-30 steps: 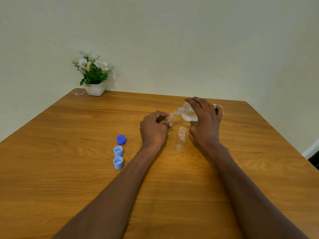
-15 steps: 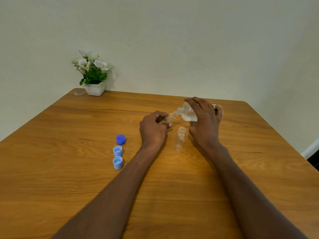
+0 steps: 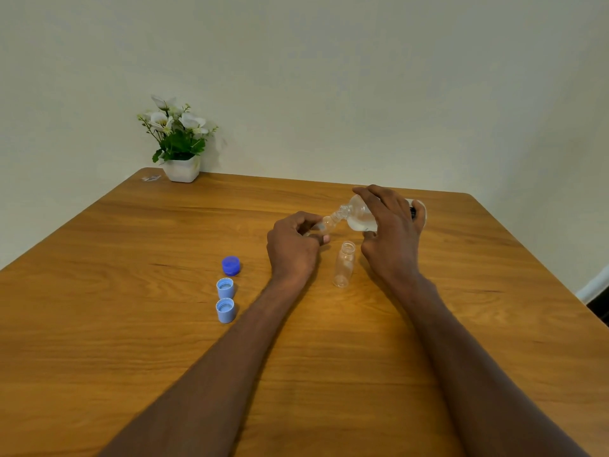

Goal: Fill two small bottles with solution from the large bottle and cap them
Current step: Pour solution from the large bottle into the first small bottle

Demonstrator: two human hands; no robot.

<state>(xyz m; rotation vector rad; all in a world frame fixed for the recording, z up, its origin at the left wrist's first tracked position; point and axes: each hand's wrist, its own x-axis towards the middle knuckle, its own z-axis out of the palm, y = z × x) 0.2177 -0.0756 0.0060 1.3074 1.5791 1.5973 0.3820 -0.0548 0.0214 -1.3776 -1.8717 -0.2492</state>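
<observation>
I log my right hand (image 3: 392, 239) wrapped around the tilted large bottle (image 3: 362, 216), neck to the small bottle (image 3: 324, 223) pinched by my left hand (image 3: 291, 249) for filling, second small bottle (image 3: 344, 264) waiting uncapped on the tabletop (image 3: 131, 324).

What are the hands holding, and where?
The right hand grips the tilted large bottle around its body. The left hand holds a small bottle by its body, below the neck.

White-flowered plant in a white pot (image 3: 182, 169) stands at the far-left corner of the wooden counter (image 3: 99, 324); small wrapper (image 3: 151, 178) lies beside it.
</observation>
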